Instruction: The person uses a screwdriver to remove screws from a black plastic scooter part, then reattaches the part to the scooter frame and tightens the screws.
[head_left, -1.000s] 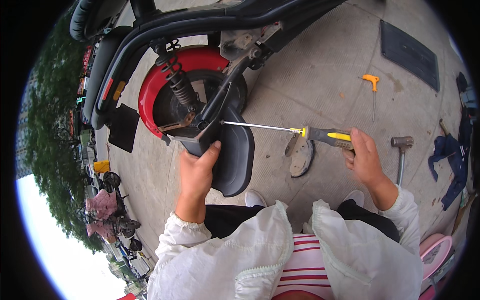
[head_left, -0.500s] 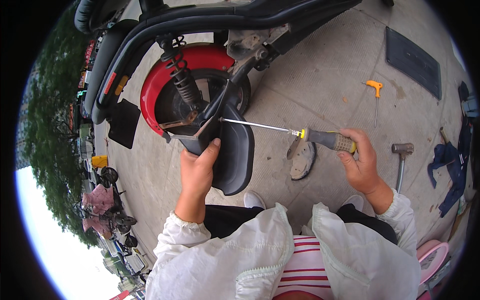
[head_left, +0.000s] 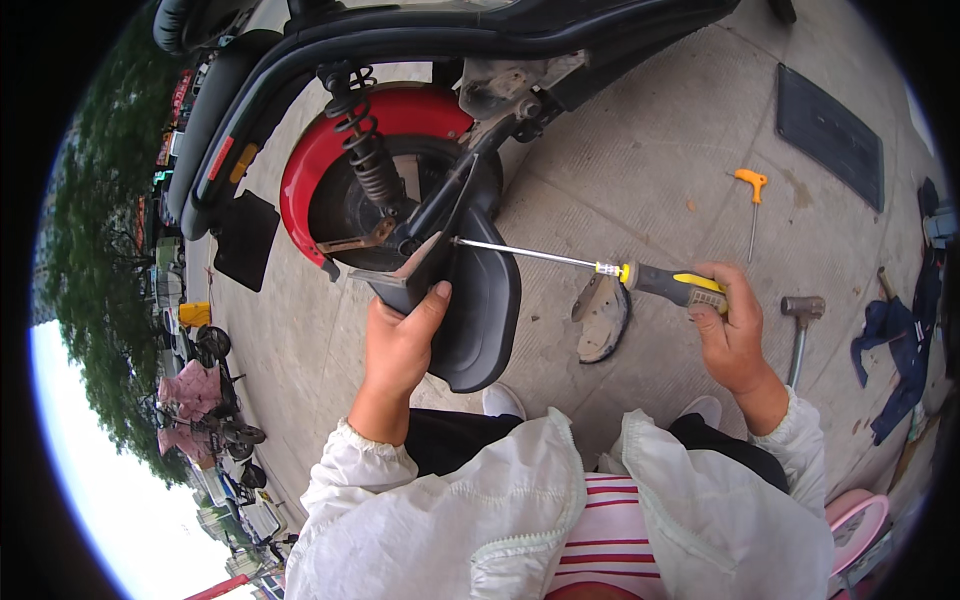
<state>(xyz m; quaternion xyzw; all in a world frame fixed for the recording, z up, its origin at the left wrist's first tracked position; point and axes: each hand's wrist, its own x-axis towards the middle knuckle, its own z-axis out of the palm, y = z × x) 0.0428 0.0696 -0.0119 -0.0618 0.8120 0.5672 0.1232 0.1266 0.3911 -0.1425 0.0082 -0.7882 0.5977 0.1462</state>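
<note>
Scooter rear wheel (head_left: 360, 200) up top, black mudguard (head_left: 480, 310) hanging below it. Left hand (head_left: 400, 340), fingers wrapped on the mudguard's edge. Right hand (head_left: 730, 335), fingers closed around the screwdriver (head_left: 600, 268), tip at the mudguard mount.

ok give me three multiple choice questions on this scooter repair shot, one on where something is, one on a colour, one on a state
1. Where does the small orange-handled tool lie?
A. on the pavement beyond the right hand
B. on the scooter seat
C. in the left hand

2. What colour is the guard arching over the wheel?
A. blue
B. red
C. white

3. What is the right hand doing?
A. resting empty
B. holding a hammer
C. gripping the screwdriver

Answers:
1. A, it sits on bare concrete, apart from both hands.
2. B, the arc above the tyre is red.
3. C, its fingers wrap the handle, with the shaft tip at the wheel; the left hand holds the black mudflap.
</note>
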